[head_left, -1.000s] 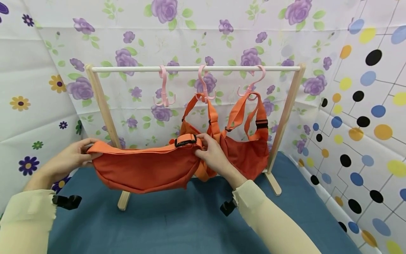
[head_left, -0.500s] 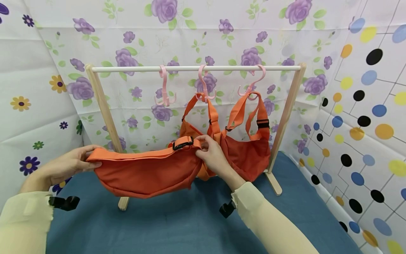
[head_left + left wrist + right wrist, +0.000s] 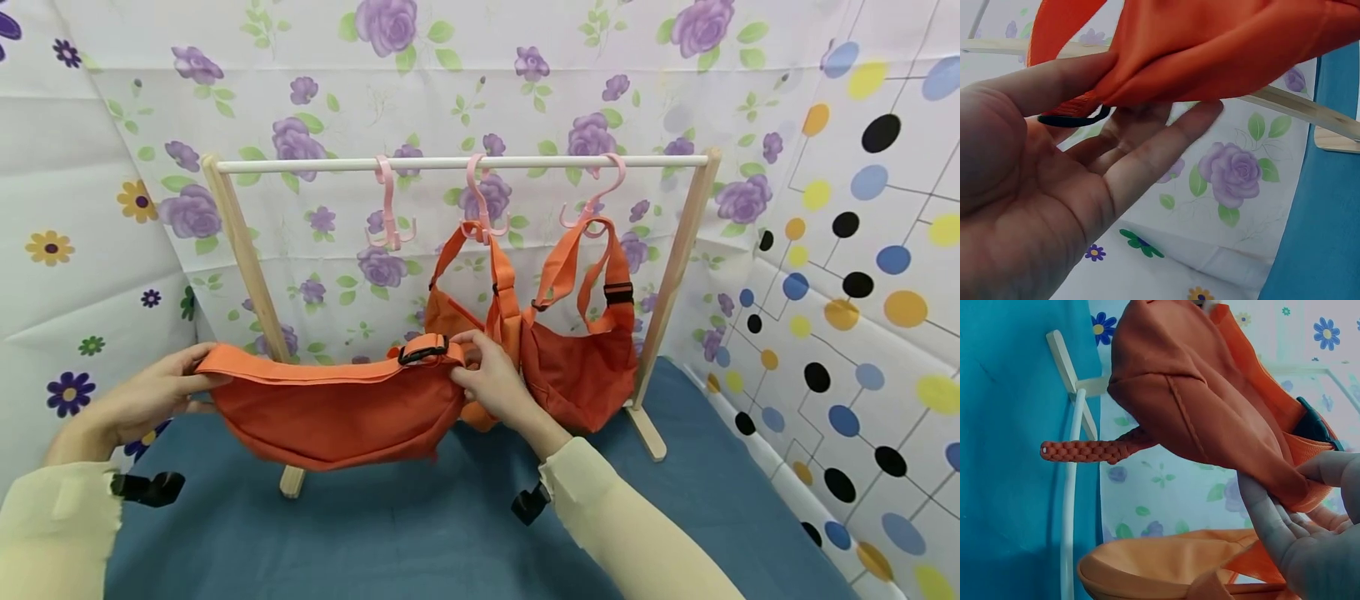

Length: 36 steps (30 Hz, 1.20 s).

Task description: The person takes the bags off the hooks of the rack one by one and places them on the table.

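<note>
Rack, white rod on pale-wood legs (image 3: 315,165): stands on dk teal cloth (image 3: 337,542); ref. pt for all places below.

Bag A, rust-red fabric crescent w/ orange top edge (image 3: 330,417): held up in front of rack, L of its middle, overlapping rack's L leg. Blk plastic strap buckle (image 3: 423,354) nr its R top.

L hand (image 3: 153,392): pinches bag A's L end, thumb to near side, fabric filling the grip.

R hand (image 3: 498,379): pinches bag A's R end by the buckle, thumb & fingers closed to fabric thickness.

Pink plastic hooks, qty 3, on rack's rod: L hook (image 3: 388,208), ctr hook (image 3: 480,200), R hook (image 3: 596,204).

Bag B, orange fabric w/ straps (image 3: 450,315): hangs fr. ctr hook, partly behind R hand.

Bag C, rust-red fabric w/ orange straps (image 3: 577,379): hangs fr. R hook, nr rack's R leg.

L wrist view only: blk loop (image 3: 1079,119) at bag A's L end.

R wrist view only: braided rust-red cord (image 3: 1085,450), sticking out fr. bag A, full length visible.
</note>
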Motion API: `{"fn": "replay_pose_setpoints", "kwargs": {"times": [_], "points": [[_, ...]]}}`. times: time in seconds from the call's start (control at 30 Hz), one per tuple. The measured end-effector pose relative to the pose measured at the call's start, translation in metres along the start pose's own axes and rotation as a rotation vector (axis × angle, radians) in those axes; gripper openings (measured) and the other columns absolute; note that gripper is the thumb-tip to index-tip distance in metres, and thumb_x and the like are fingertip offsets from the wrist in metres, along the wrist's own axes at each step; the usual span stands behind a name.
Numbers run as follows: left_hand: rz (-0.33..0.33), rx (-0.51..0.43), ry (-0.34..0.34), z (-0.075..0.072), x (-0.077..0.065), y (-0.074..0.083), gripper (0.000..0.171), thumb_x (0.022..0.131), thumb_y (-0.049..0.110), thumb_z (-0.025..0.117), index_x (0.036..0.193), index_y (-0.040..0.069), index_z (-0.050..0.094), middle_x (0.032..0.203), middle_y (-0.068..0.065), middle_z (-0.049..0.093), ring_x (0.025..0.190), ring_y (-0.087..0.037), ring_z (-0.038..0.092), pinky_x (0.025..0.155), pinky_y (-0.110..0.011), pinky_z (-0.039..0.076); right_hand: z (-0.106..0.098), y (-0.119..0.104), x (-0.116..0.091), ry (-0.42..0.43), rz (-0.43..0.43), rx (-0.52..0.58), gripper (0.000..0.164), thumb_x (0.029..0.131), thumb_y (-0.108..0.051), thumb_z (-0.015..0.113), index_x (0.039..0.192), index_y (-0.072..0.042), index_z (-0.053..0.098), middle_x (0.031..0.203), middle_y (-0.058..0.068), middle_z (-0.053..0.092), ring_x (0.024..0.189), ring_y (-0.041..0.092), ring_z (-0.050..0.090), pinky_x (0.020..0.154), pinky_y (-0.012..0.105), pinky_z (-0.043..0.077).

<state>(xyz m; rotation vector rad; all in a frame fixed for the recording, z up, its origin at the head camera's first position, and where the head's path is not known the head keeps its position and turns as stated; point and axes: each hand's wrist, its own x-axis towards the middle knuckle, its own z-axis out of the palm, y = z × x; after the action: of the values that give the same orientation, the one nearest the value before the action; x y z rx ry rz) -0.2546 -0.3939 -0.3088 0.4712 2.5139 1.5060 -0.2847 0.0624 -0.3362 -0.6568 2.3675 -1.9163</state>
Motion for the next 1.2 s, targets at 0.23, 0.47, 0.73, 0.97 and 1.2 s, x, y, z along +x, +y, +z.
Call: {"fn": "replay_pose_setpoints", "kwargs": {"times": [0.23,0.47,0.73,0.97,1.2], "points": [[0.069,0.017,0.062,0.000,-0.006,-0.013,0.029,0.115,0.018,0.041,0.143,0.024,0.042,0.126,0.016,0.056,0.108,-0.003,0.064,0.081,-0.031,0.059,0.009,0.004,-0.005,-0.011,-0.005,-0.016,0.040,0.100,-0.004,0.061,0.139,-0.007,0.054,0.116,0.015,0.069,0.089,0.021,0.070,0.068,0.036,0.062],[0.039,0.065,0.154,0.006,-0.009,-0.020,0.029,0.115,0.024,0.042,0.143,0.024,0.040,0.127,0.016,0.048,0.105,0.002,0.062,0.080,-0.029,0.058,0.016,0.010,-0.008,-0.026,0.007,0.033,0.040,0.100,-0.004,0.060,0.139,-0.006,0.053,0.117,0.016,0.068,0.078,0.020,0.069,0.063,0.034,0.061],[-0.032,0.057,0.246,0.005,-0.016,-0.030,0.029,0.111,0.024,0.053,0.134,0.036,0.039,0.128,0.001,0.047,0.098,0.003,0.062,0.077,-0.024,0.057,0.029,0.020,-0.011,-0.053,0.038,0.121,0.038,0.099,-0.004,0.061,0.137,-0.006,0.053,0.110,0.013,0.068,0.083,0.020,0.069,0.065,0.031,0.059],[-0.095,-0.010,0.320,0.002,-0.028,-0.044,0.026,0.109,0.022,0.057,0.124,0.033,0.038,0.103,0.015,0.064,0.086,-0.005,0.070,0.071,-0.024,0.058,0.044,0.023,-0.016,-0.089,0.093,0.235,0.042,0.098,-0.002,0.063,0.139,-0.004,0.051,0.106,0.012,0.067,0.075,0.020,0.070,0.061,0.035,0.062],[-0.133,-0.053,0.370,0.004,-0.038,-0.055,0.029,0.109,0.022,0.057,0.119,0.013,0.031,0.094,0.014,0.066,0.081,-0.003,0.069,0.068,-0.022,0.058,0.059,0.029,-0.021,-0.089,0.133,0.314,0.043,0.097,0.000,0.065,0.138,-0.004,0.051,0.103,0.012,0.069,0.073,0.020,0.070,0.061,0.035,0.061]]}}
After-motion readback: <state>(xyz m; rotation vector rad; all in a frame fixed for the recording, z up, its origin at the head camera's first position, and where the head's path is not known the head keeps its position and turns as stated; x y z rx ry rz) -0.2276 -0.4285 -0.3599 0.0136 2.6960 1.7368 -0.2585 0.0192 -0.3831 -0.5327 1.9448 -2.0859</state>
